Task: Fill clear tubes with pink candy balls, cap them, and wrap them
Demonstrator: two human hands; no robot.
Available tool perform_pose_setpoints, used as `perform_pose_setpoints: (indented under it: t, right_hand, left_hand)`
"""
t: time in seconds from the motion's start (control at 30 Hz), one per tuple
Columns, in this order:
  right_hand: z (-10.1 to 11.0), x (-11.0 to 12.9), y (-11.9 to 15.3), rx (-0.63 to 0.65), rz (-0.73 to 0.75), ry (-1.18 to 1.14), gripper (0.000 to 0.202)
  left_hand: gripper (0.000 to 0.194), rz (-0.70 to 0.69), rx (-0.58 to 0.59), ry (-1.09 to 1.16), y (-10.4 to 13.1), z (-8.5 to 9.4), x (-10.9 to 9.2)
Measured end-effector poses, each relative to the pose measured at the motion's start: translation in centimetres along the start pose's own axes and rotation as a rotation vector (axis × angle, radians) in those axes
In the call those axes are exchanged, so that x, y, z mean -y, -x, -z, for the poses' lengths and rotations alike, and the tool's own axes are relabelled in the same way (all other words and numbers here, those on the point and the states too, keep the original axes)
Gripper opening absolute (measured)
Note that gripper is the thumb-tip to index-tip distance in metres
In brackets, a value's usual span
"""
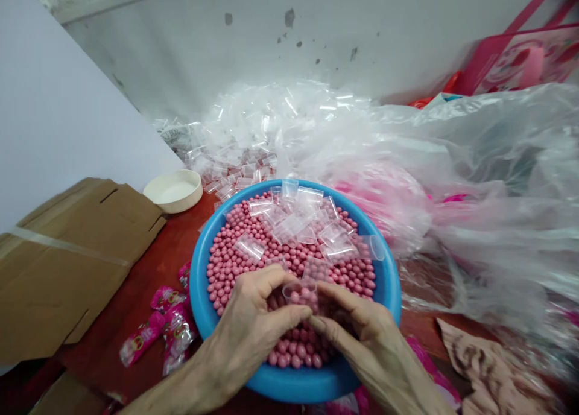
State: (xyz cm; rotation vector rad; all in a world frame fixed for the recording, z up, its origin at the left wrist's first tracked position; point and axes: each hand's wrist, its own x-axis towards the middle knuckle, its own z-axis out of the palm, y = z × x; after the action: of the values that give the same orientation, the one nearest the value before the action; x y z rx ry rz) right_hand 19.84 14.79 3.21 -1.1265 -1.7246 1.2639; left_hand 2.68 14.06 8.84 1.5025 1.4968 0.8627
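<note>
A round blue basin point(391, 282) holds many pink balls point(226, 270), with clear plastic tubes point(289, 225) piled on them toward the far side. Low over the near half, a small clear cup point(301, 291) with pink balls in it is held between both hands. My left hand point(262, 312) grips it from the left, thumb across its near side. From the right, my right hand point(353, 318) closes its thumb and fingers on the same cup. The fingertips of both hands nearly meet in front of it.
Left of the basin lie pink wrapped packets point(167, 318), a cardboard box point(76, 252) and a white round dish point(174, 190). Clear tubes are heaped behind, by the wall. Plastic bags point(474, 180) fill the right side; a brown cloth point(493, 367) lies near right.
</note>
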Motion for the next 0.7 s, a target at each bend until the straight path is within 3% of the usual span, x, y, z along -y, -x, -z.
perform_pose_setpoints:
  t: [0.1, 0.2, 0.3, 0.37, 0.43, 0.53, 0.63, 0.7]
  right_hand:
    - [0.0, -0.2, 0.1, -0.029, 0.052, 0.059, 0.025]
    - [0.4, -0.1, 0.3, -0.097, 0.223, 0.204, 0.022]
    - [0.7, 0.1, 0.5, -0.151, 0.418, 0.348, 0.026]
    - [0.7, 0.2, 0.5, -0.181, 0.464, 0.391, 0.024]
    - [0.5, 0.4, 0.4, -0.218, 0.470, 0.398, 0.020]
    - [0.2, 0.4, 0.3, -0.261, 0.457, 0.376, 0.019]
    - [0.2, 0.2, 0.6, -0.294, 0.350, 0.275, 0.021]
    - [0.2, 0.1, 0.9, -0.322, 0.232, 0.155, 0.022]
  left_hand:
    - [0.006, -0.020, -0.045, -0.019, -0.1, 0.8, 0.3]
    - [0.006, -0.006, -0.054, -0.135, 0.0, 1.7, 0.9]
    - [0.005, -0.051, 0.029, -0.468, 0.8, 2.6, 1.2]
    - [0.020, -0.184, 0.117, -0.733, 1.6, 2.8, 1.5]
    - [0.037, -0.374, 0.187, -0.894, 2.4, 2.7, 1.8]
    - [0.052, -0.578, 0.300, -0.916, 2.9, 2.2, 2.4]
    - [0.049, -0.680, 0.415, -0.803, 2.2, 2.0, 2.9]
    - [0.045, -0.658, 0.435, -0.676, 1.2, 1.9, 2.9]
